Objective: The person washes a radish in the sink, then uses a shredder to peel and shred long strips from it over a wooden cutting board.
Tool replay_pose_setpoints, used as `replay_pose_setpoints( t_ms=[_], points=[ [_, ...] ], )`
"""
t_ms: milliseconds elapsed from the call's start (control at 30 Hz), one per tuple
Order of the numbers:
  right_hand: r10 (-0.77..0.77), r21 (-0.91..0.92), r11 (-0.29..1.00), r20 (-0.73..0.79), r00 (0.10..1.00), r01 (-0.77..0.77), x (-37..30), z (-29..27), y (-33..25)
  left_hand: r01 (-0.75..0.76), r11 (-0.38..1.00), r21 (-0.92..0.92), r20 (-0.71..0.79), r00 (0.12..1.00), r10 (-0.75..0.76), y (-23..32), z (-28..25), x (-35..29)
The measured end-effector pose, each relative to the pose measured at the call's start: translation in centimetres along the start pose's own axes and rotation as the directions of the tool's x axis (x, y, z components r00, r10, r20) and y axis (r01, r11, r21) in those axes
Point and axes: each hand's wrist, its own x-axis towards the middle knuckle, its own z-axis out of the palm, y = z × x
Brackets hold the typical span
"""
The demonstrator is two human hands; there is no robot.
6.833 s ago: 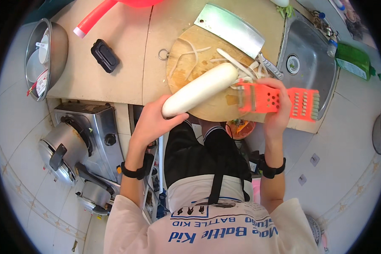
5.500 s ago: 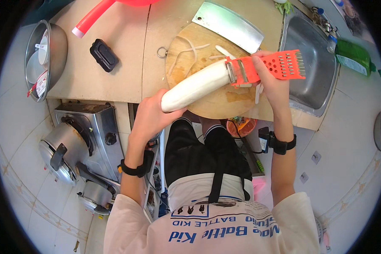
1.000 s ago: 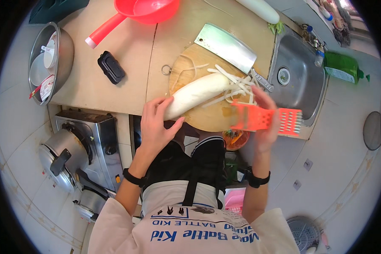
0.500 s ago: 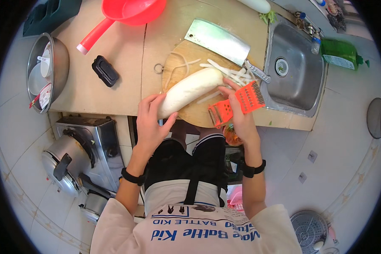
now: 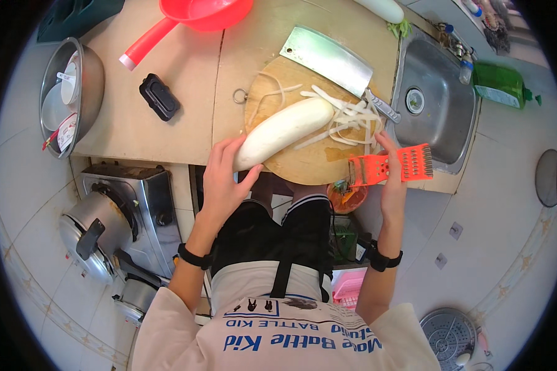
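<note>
A peeled white radish (image 5: 284, 132) lies slantwise on the round wooden cutting board (image 5: 319, 162). My left hand (image 5: 224, 170) is closed around its near left end, fingers on one side and thumb on the other. Off the board's right edge, my right hand (image 5: 392, 173) holds an orange grater-peeler (image 5: 416, 163), its flat toothed body sticking out on both sides of the fingers. Pale peel strips (image 5: 353, 117) are heaped on the board's right side, and a few thin ones lie at its upper left. Across the board's far edge rests a cleaver (image 5: 328, 59), handle toward the sink.
The steel sink (image 5: 442, 86) is at the right, beside a green bottle (image 5: 498, 83). Another white radish (image 5: 384, 8) lies at the back. A red ladle-shaped strainer (image 5: 207, 13), a black case (image 5: 159, 97) and a steel basin (image 5: 93, 93) of dishes stand left. Below is a stove (image 5: 151, 204).
My right hand has moved off the radish to the right, carrying the grater past the board's edge. More of the peel heap shows. My left hand still grips the radish.
</note>
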Motion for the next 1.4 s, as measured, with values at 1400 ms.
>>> replay_pose_setpoints(
  t_ms=[1400],
  points=[
    [-0.005, 0.113, 0.993, -0.324, 0.946, 0.044, 6.6, 2.2, 0.5, 0.085, 0.996, -0.020, 0.063, 0.995, -0.083, 0.5, -1.0, 0.1]
  ],
)
